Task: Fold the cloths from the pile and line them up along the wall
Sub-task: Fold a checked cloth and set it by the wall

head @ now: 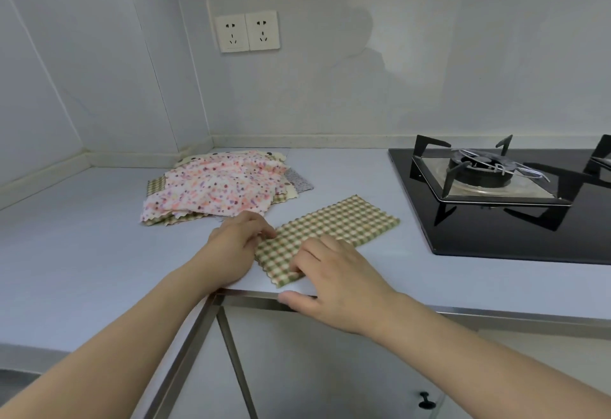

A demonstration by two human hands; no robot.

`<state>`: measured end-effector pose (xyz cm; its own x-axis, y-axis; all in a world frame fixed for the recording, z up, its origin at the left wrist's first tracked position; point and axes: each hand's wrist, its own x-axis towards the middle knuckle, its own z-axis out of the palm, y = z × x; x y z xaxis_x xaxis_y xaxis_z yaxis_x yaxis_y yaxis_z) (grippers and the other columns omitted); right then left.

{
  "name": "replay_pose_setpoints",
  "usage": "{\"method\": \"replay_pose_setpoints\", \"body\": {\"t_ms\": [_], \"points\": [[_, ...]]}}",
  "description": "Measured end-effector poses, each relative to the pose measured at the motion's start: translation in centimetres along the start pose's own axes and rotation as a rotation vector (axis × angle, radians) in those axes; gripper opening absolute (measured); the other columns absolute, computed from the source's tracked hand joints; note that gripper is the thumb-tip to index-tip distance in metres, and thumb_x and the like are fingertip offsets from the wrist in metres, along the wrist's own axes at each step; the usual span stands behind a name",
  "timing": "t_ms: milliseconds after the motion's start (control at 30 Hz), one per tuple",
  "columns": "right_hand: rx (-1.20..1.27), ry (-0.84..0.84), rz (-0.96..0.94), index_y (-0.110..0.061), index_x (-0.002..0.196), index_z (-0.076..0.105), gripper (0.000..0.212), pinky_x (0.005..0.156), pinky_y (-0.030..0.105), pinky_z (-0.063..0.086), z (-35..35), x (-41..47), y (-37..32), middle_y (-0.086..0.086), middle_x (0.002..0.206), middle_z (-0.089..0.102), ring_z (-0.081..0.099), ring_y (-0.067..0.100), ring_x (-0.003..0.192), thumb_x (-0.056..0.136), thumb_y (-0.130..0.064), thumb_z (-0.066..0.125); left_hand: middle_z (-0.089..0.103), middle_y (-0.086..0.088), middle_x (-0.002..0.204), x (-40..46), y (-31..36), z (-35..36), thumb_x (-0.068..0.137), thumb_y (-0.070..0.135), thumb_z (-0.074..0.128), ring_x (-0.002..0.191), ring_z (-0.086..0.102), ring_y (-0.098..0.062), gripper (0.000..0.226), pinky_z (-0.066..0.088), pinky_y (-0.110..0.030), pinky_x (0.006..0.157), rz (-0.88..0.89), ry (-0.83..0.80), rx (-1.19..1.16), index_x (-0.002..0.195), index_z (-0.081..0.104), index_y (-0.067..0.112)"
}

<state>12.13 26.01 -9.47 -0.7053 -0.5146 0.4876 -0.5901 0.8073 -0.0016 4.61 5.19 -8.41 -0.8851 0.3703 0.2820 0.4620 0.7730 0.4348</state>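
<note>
I see a green checked cloth (330,232) lying flat in a long strip on the pale counter (82,253), just beside the black gas hob (496,200). My left hand (236,246) pinches its near left corner, and my right hand (334,273) presses curled fingers on the near end, thumb over the counter's edge. Behind the left hand sits the pile (218,187), a pink floral cloth on top, near the wall corner below two sockets (246,31).
</note>
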Motion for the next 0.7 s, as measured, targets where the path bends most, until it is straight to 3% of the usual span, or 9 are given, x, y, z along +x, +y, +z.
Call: {"method": "replay_pose_setpoints", "body": {"t_ms": [100,200,267,367,467,567,633,700], "points": [[-0.091,0.007,-0.002,-0.020,0.085,0.054,0.052,0.067,0.030,0.045,-0.1,-0.5,-1.2,-0.005,0.086,0.055,0.052,0.016,0.078,0.073,-0.071,0.052,0.053,0.017,0.123,-1.5,0.2,-1.0,0.081,-0.011,0.035,0.123,0.047,-0.014,0.069,0.033,-0.039,0.110,-0.051,-0.088,-0.046,0.095,0.057,0.053],[-0.108,0.007,-0.051,-0.019,0.080,0.055,0.038,0.057,0.030,0.045,-0.2,-0.7,-1.9,-0.003,0.079,0.056,0.055,0.019,0.072,0.068,-0.051,0.072,0.050,0.014,0.122,-2.5,1.8,-2.6,0.071,-0.014,0.040,0.125,0.045,-0.010,0.063,0.037,-0.021,0.100,-0.170,-0.254,-0.196,0.103,0.064,0.035],[-0.034,0.011,-0.030,-0.019,0.077,0.054,0.026,0.058,0.032,0.043,-1.0,-0.6,-2.0,-0.003,0.077,0.055,0.054,0.019,0.072,0.081,-0.043,0.064,0.046,0.010,0.125,-2.9,2.9,-3.6,0.071,0.000,0.051,0.122,0.044,-0.008,0.050,0.034,-0.015,0.090,-0.179,-0.345,-0.181,0.110,0.064,0.028],[0.246,-0.041,0.167,-0.018,0.073,0.045,0.032,0.061,0.035,0.038,-2.7,-0.5,-1.1,-0.007,0.070,0.048,0.045,0.014,0.068,0.097,-0.039,0.048,0.042,0.011,0.127,-3.5,3.6,-4.3,0.067,0.027,0.057,0.118,0.042,-0.008,0.053,0.034,-0.022,0.091,-0.170,-0.393,-0.038,0.120,0.058,0.031],[0.597,-0.020,0.395,-0.009,0.068,0.045,0.040,0.057,0.033,0.034,-3.8,-0.7,0.0,0.001,0.060,0.047,0.042,0.010,0.054,0.096,-0.036,0.052,0.054,0.008,0.121,-3.6,4.0,-4.2,0.086,0.023,0.065,0.107,0.053,-0.008,0.033,0.042,-0.016,0.084,-0.180,-0.287,-0.131,0.118,0.061,0.021],[0.903,0.002,0.652,0.003,0.073,0.050,0.048,0.063,0.032,0.037,-4.0,-0.4,1.6,0.008,0.065,0.045,0.043,0.015,0.061,0.088,-0.042,0.061,0.069,-0.007,0.108,-2.9,4.2,-3.8,0.090,0.021,0.066,0.097,0.063,-0.013,0.020,0.045,-0.019,0.083,-0.224,-0.163,-0.412,0.106,0.068,0.009],[0.998,-0.016,0.739,0.004,0.081,0.056,0.052,0.076,0.046,0.051,-4.0,-0.4,3.0,0.015,0.071,0.058,0.055,0.023,0.068,0.079,-0.048,0.064,0.066,-0.019,0.105,-2.0,4.5,-3.5,0.091,0.026,0.065,0.091,0.060,-0.023,0.026,0.041,-0.024,0.080,-0.255,-0.109,-0.519,0.101,0.064,0.002],[0.952,-0.023,0.761,-0.002,0.078,0.063,0.037,0.086,0.053,0.053,-4.3,-0.2,4.3,0.016,0.080,0.070,0.068,0.030,0.076,0.081,-0.040,0.066,0.063,-0.019,0.091,-1.0,5.4,-2.9,0.093,0.023,0.063,0.084,0.056,-0.021,0.022,0.040,-0.025,0.079,-0.271,-0.079,-0.559,0.090,0.060,0.002]]}}
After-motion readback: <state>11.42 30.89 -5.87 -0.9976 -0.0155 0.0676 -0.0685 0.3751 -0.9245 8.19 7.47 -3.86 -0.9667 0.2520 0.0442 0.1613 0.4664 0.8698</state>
